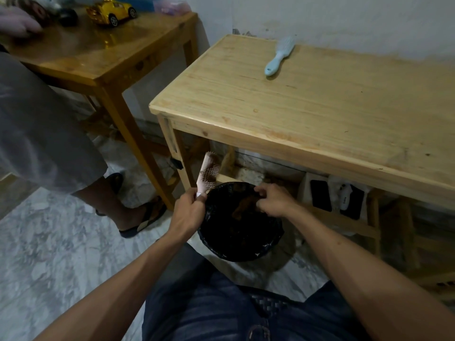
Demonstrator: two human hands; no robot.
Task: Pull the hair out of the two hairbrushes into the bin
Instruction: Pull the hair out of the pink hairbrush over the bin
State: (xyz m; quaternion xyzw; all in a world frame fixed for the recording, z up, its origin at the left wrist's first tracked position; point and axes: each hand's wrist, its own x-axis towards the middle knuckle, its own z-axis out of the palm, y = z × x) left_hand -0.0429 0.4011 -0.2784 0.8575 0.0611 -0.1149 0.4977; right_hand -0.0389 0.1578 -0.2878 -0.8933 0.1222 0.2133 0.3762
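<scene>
Dark denim jeans fill the bottom of the view, the wearer seated on a black woven chair, both bare forearms reaching forward to a round bin.

Bin: lined with a black bag, standing on the marble floor, just in front of the pale wooden table and partly under its near-left corner. Something brownish lies inside; cannot tell what.

Left hand: at the bin's left rim, fingers curled tight around the handle of a pink hairbrush. Brush held upright, head tilted slightly right, above the bin's far-left rim, metal-looking pins facing right toward the bin. Whether hair remains in the pins is too fine to tell.

Right hand: over the far-right part of the bin's mouth, knuckles up, fingers bent and bunched together, tips drawn in as if pinching. What they pinch, if anything, is lost against the black liner. The two hands are apart, with the bin's opening between them.

Light blue hairbrush: lying flat on the pale table's far side, near the wall, well away from the bin, handle pointing toward the table's near edge.

Left of the bin: a second person stands, grey garment, sandalled foot on the floor. Beyond, a darker wooden table carries a yellow toy car.
</scene>
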